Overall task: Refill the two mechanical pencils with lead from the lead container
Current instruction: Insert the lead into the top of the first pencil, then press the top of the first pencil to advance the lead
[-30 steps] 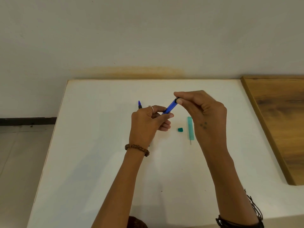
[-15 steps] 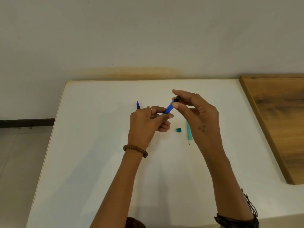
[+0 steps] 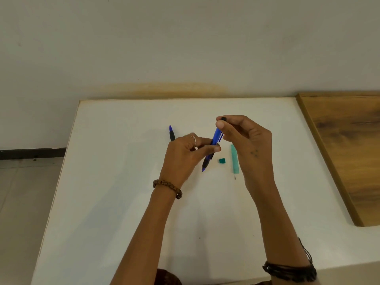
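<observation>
A blue mechanical pencil [image 3: 214, 140] with a black grip is held tilted above the white table [image 3: 123, 202], tip pointing down toward me. My left hand [image 3: 183, 159] pinches its barrel between thumb and fingers. My right hand [image 3: 244, 140] pinches the pencil's black top end [image 3: 223, 119] with thumb and forefinger. A second blue pencil [image 3: 171, 133] lies on the table behind my left hand, mostly hidden. The pale green lead container [image 3: 234, 159] lies open to the right, with lead [image 3: 235, 176] sticking out of its near end. Its small dark green cap [image 3: 222, 160] lies beside it.
A brown wooden board [image 3: 349, 151] adjoins the table's right side. The table's far edge meets a white wall [image 3: 185, 48]. Tiled floor [image 3: 24, 192] lies past the left edge.
The held pencil has swung from nearly flat to steeply tilted, its tip now showing below my left hand. My right hand has risen slightly, still pinching the top end.
</observation>
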